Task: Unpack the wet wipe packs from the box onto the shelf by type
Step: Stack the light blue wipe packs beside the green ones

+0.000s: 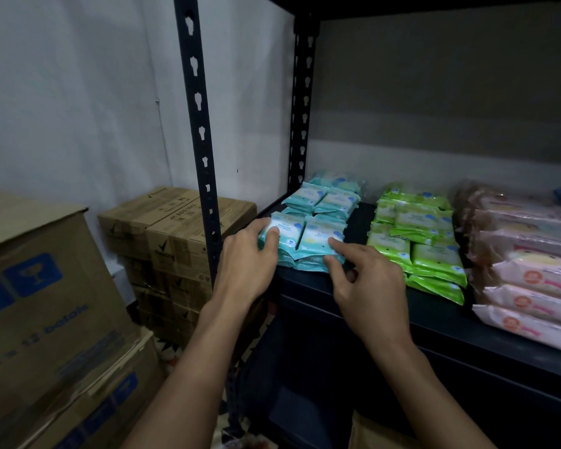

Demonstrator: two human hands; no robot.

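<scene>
Fingers (269, 236) of the left hand (245, 264) curl round the front left stack of teal plastic wet wipe packs (289, 236) on the dark metal shelf (353, 290). The right hand (366, 283) touches the neighbouring teal stack, forefinger straight. Green plastic packs (418, 234) and pink plastic packs (528, 270) lie further right.

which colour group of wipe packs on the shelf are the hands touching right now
The blue wet wipe packs, leftmost on the black metal shelf. Left hand and right hand touch their front stacks; the green packs and pink packs lie untouched.
</scene>
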